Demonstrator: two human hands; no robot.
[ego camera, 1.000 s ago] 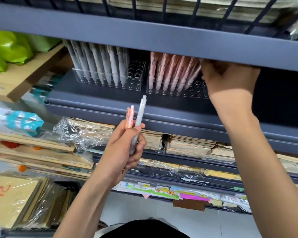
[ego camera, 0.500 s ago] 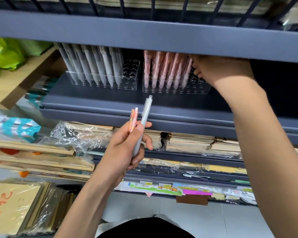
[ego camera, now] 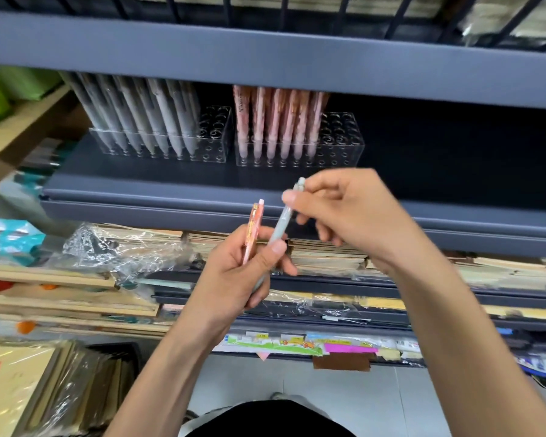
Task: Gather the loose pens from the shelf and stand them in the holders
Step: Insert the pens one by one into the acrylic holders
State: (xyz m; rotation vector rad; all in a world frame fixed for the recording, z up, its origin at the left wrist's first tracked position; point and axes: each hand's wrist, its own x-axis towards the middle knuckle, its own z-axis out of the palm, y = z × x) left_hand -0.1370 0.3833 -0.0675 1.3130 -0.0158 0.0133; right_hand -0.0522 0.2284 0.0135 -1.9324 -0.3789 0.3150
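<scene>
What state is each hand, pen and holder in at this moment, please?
Left hand: grips grey pen and pink pen.
Right hand: pinches grey pen's top.
Grey pen: in both hands.
Pink pen: in left hand only.
Left holder: part full, grey pens; right holes empty.
Right holder: part full, pink pens; right holes empty.

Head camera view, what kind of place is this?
Probably a stationery shop: clear holders of identical grey pens and pink pens, plastic-wrapped paper stacks below, coloured labels along a lower shelf edge.
</scene>
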